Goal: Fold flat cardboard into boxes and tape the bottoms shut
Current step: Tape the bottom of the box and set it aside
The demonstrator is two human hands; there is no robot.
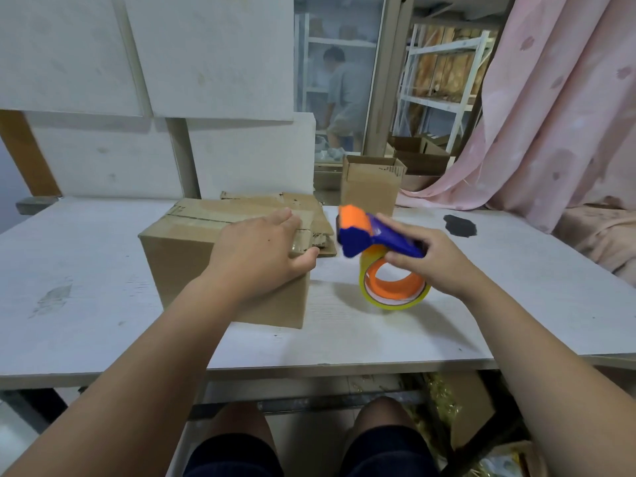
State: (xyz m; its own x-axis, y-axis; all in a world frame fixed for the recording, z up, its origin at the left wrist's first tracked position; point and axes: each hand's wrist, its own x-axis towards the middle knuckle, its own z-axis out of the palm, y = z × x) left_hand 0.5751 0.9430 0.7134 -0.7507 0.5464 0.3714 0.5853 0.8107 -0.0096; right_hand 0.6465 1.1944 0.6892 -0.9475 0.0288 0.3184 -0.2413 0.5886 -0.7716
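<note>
A folded cardboard box (192,266) lies on the white table (86,297), its taped flaps facing up. My left hand (261,249) rests on the box's right top edge, fingers straight and the thumb over the right side. My right hand (430,259) grips the blue handle of a blue and orange tape dispenser (364,235), held above the table just right of the box. Its roll of clear tape (395,287) with an orange core hangs below the handle.
Flat cardboard pieces (303,204) lie behind the box. A small open-topped box (371,187) stands upright at the table's back edge. A dark patch (459,225) marks the table at right. Pink curtain (550,115) hangs at far right. A person stands behind the glass.
</note>
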